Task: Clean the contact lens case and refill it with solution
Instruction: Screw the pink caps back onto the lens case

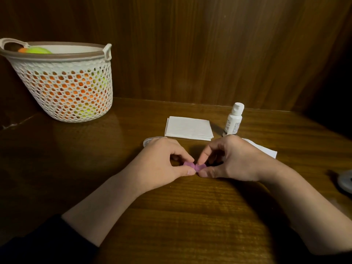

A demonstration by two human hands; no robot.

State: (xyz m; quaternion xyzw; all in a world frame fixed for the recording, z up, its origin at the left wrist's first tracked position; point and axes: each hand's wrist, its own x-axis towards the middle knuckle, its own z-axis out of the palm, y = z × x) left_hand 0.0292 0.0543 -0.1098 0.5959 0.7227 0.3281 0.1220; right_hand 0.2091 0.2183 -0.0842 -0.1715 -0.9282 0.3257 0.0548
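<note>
My left hand (162, 164) and right hand (234, 161) each pinch one end of the purple contact lens case (194, 167) low over the table (171, 216), thumb and forefinger clamped on its two caps. To unscrew cleanly, I judge one grip should steady the case while the other turns a single cap. The solution bottle (233, 120) and folded tissue (188, 128) stand beyond my hands.

Your only view comes from the head-worn wide-angle camera, looking forward and down from close above the dark brown wooden table (171, 206), facing the wood-panelled back wall (209, 50); your forearms enter from below.
</note>
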